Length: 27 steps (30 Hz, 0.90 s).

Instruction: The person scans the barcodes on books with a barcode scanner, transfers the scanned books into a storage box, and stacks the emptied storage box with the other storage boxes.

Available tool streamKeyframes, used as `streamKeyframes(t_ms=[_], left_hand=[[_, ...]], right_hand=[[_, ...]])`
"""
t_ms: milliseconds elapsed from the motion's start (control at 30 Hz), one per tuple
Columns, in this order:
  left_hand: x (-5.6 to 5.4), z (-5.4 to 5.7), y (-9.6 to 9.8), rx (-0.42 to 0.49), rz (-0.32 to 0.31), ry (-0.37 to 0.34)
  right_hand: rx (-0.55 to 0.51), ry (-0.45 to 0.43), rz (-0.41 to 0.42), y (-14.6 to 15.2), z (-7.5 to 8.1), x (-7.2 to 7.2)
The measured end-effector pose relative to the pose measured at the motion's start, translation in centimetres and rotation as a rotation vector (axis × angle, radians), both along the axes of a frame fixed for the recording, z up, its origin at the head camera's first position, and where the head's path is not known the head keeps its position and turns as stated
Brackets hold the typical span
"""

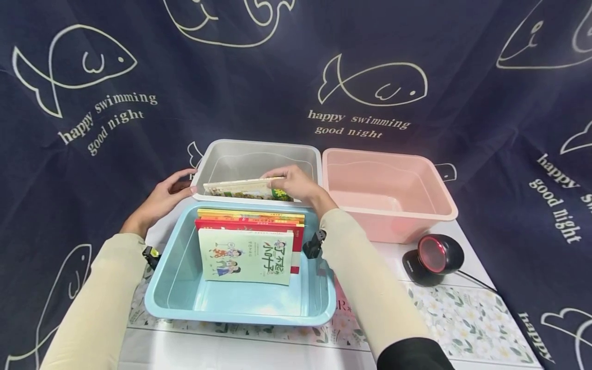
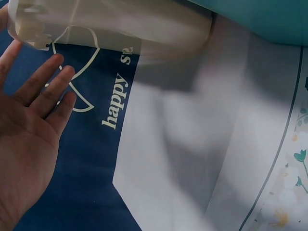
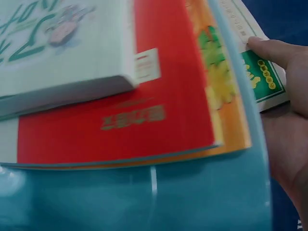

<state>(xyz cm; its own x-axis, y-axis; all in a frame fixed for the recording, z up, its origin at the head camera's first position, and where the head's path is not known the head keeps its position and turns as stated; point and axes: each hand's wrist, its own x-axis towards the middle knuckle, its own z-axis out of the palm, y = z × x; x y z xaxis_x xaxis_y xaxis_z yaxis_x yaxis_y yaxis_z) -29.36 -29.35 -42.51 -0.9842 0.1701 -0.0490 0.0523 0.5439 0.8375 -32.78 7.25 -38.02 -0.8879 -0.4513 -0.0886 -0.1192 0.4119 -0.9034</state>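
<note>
A cream-edged book (image 1: 240,189) with a green corner and yellow design stands inside the grey bin (image 1: 259,154), near its front wall. My right hand (image 1: 298,184) grips the book at its top right corner. The right wrist view shows my thumb lying on the pale cover (image 3: 245,26). My left hand (image 1: 162,199) is at the grey bin's left end, thumb and fingertips at the rim. In the left wrist view its fingers (image 2: 50,86) are extended and spread beside the bin's wall.
In front stands a light blue bin (image 1: 240,318) with several upright books, a pale green one (image 1: 245,257) foremost and a red one (image 3: 163,96) behind. A pink bin (image 1: 384,223) stands right of the grey one. Nearer the table's right edge is a black scanner (image 1: 450,252) with a cable.
</note>
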Motion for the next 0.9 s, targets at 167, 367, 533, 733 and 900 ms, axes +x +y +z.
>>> streamKeyframes(t_ms=[167, 367, 533, 733, 900], left_hand=[[-0.23, -0.19, -0.17, -0.006, 0.008, -0.001], [-0.23, -0.24, -0.12, 0.000, 0.009, -0.011], [-0.19, -0.15, -0.10, 0.002, 0.006, -0.011], [-0.05, -0.17, -0.11, 0.010, 0.001, -0.016], [-0.06, -0.27, -0.23, 0.008, 0.000, -0.012]], right_hand=[[0.072, 0.001, 0.042, -0.01, -0.81, 0.01], [0.141, -0.046, 0.064, -0.11, -0.86, 0.08], [0.143, -0.126, 0.071, -0.18, -0.56, 0.05], [0.130, -0.192, 0.062, -0.21, -0.70, -0.17], [0.121, -0.180, 0.071, -0.30, -0.76, -0.28]])
